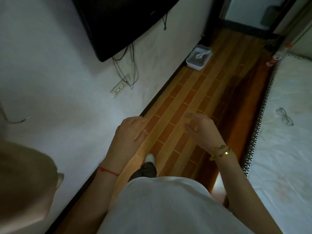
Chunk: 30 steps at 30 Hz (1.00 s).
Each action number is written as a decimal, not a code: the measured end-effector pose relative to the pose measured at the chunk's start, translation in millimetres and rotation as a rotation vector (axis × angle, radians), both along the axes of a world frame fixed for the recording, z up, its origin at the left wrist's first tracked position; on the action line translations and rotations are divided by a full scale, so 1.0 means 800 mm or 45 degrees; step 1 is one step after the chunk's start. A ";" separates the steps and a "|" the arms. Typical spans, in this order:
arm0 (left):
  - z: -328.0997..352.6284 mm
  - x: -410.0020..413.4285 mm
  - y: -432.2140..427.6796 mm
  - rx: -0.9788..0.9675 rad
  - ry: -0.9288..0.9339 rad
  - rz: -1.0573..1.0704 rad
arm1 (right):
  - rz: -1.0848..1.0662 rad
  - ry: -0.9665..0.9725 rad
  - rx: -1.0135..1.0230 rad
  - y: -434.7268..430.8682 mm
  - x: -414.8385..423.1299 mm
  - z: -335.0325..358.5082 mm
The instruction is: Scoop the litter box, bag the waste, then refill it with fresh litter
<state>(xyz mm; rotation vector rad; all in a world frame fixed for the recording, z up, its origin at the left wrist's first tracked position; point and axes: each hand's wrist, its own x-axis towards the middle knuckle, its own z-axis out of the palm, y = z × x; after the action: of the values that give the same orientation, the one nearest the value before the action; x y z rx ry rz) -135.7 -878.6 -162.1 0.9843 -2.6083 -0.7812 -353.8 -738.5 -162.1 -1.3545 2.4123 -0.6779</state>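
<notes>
Both hands empty, fingers loose: left hand [130,130], right hand [201,128] mid-frame. Litter box [199,57] upper right, against wall, scoop [201,54] inside.

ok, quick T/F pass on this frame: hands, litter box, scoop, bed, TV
1. Both hands are empty. True: the left hand and right hand hold nothing, fingers loose.
2. The litter box sits on the bed. False: the litter box is on the wooden floor against the wall, far ahead.
3. A white scoop lies inside the litter box. True: scoop.
4. Eyeglasses lie on the bed. True: eyeglasses on the white bed.
5. The TV stands on the floor. False: the TV is mounted on the wall.
</notes>
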 end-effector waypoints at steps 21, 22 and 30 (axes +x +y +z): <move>0.001 -0.478 -0.249 -0.020 -0.002 -0.542 | -0.473 0.090 -0.020 -0.165 -0.370 -0.004; 0.003 -0.500 -0.254 -0.019 -0.011 -0.575 | -0.496 0.090 -0.025 -0.167 -0.387 -0.005; -0.003 -0.674 -0.286 -0.006 -0.088 -0.719 | -0.661 0.040 -0.003 -0.177 -0.522 -0.027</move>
<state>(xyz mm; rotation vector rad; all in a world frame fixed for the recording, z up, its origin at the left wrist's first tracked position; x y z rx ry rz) -674.7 -1107.0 -164.3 0.2603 -2.9804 -0.8653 -771.5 -880.4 -183.4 -0.7335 2.8102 -0.7797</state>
